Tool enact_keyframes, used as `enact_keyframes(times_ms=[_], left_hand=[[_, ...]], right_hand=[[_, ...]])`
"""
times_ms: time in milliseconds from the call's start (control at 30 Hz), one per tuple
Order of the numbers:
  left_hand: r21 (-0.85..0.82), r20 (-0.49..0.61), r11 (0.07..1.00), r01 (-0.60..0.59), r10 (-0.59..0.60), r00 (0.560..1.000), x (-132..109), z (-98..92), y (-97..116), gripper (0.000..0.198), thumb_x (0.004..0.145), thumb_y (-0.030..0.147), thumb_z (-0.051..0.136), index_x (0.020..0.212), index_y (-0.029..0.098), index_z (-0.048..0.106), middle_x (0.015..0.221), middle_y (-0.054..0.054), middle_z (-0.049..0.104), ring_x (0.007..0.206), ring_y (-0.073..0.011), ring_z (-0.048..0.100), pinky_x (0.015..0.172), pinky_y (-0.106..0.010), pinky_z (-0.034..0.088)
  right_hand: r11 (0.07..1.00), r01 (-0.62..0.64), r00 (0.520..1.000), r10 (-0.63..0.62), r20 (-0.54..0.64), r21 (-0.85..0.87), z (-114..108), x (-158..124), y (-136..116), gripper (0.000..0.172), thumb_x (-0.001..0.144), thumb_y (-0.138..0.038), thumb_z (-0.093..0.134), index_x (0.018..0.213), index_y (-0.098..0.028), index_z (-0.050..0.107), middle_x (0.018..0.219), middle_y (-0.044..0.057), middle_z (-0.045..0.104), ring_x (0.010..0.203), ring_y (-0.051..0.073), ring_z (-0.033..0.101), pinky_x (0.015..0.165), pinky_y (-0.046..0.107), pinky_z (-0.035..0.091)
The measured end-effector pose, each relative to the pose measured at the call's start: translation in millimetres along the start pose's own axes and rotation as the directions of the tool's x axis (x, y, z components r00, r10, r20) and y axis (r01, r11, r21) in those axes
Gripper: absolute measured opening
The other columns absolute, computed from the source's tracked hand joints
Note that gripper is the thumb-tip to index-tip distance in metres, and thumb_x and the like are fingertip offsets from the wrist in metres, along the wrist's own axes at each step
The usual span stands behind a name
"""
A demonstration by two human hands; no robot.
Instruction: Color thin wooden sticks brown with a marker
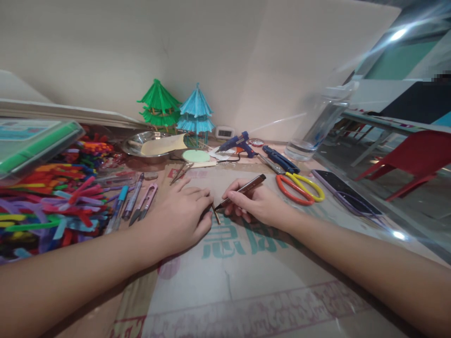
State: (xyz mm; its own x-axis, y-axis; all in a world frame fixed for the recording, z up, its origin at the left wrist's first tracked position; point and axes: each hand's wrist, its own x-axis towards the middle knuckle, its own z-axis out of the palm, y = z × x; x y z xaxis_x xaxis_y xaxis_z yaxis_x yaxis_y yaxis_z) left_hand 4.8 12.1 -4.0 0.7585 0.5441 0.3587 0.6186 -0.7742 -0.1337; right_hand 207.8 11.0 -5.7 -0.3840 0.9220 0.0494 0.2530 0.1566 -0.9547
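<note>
My right hand [254, 203] grips a dark craft knife [243, 189] like a pen, its tip down on a thin wooden stick [216, 214]. My left hand [183, 211] lies on the cardboard sheet [225, 263], fingers curled, pinning the stick's far end under the fingertips. The stick lies between both hands on the cardboard, partly hidden by my left fingers.
A heap of coloured pipe cleaners [52, 202] fills the left. Pens and a thread snipper [144, 202] lie beside it. Behind: steel bowl [148, 143], green [159, 104] and blue [196, 111] paper pagodas, glue gun [237, 143]. Right: scissors [299, 188], phone [347, 192], plastic bottle [317, 126].
</note>
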Motion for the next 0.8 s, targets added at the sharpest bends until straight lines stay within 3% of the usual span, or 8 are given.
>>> enact_keyframes(times_ms=[400,600,800], left_hand=[[-0.01,-0.009,1.0,-0.003,0.003,1.0,-0.6,0.5,-0.6,0.031,0.09,0.024,0.04,0.099,0.016,0.068,0.106,-0.011,0.071,0.101,-0.0271,0.065,0.107,-0.054,0.035],[-0.02,-0.011,1.0,0.008,-0.009,1.0,0.3,-0.4,0.2,0.031,0.088,0.024,0.041,0.1,0.013,0.068,0.104,-0.012,0.072,0.101,-0.0265,0.065,0.106,-0.05,0.037],[-0.006,-0.007,1.0,0.007,-0.007,1.0,-0.7,0.2,-0.4,0.033,0.089,0.025,0.041,0.103,0.013,0.068,0.104,-0.013,0.072,0.102,-0.027,0.065,0.109,-0.051,0.033]], right_hand=[[0.999,-0.04,0.999,0.04,-0.018,-0.009,-0.3,-0.5,-2.6,0.018,0.083,-0.036,0.057,0.081,-0.019,0.053,0.061,-0.002,0.063,0.038,0.005,0.044,0.034,0.016,0.034],[0.999,-0.043,0.998,0.044,0.036,-0.032,-0.9,-0.1,-1.6,0.017,0.082,-0.034,0.056,0.075,-0.019,0.052,0.055,-0.002,0.062,0.042,0.007,0.047,0.036,0.016,0.036],[0.999,-0.039,0.999,0.039,0.005,-0.002,-0.2,-0.6,-2.6,0.018,0.083,-0.035,0.057,0.079,-0.018,0.053,0.058,-0.003,0.062,0.039,0.005,0.044,0.035,0.016,0.034]])
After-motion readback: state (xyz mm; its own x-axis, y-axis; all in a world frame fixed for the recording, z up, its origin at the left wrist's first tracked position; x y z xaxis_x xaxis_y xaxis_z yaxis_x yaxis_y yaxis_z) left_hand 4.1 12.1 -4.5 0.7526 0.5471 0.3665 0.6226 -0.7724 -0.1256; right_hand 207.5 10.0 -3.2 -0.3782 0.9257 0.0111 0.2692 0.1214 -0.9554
